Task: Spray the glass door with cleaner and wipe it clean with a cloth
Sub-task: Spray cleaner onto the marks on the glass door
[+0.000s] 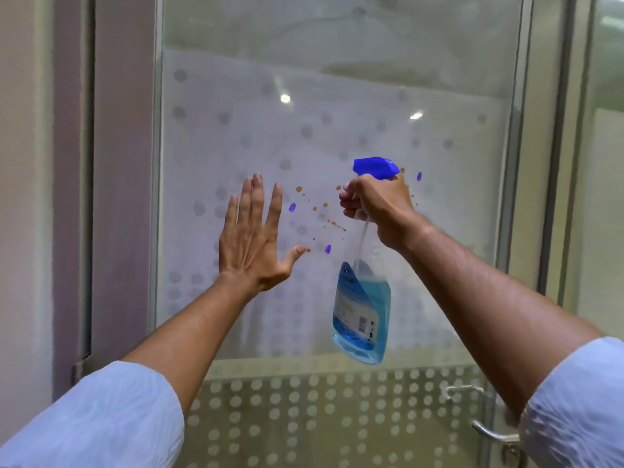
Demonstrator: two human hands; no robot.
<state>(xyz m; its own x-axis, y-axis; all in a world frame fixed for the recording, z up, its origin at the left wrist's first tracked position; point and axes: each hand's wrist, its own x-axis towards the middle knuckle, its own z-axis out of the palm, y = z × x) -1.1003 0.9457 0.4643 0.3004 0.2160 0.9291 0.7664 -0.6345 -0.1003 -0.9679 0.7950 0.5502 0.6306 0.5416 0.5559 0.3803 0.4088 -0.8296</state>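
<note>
Blue cleaner fills a spray bottle point(363, 312) gripped in the right hand point(378, 207), aimed at the stained glass door point(337, 130). The left hand point(251, 238), fingers spread and empty, risks catching spray.

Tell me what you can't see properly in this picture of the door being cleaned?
- Head view: the spray bottle's trigger and neck are hidden by the right hand.
- The bottle's label print is too small and blurred to read.
- The door handle is partly cut off by the right sleeve.
- No cloth is in view.
</note>
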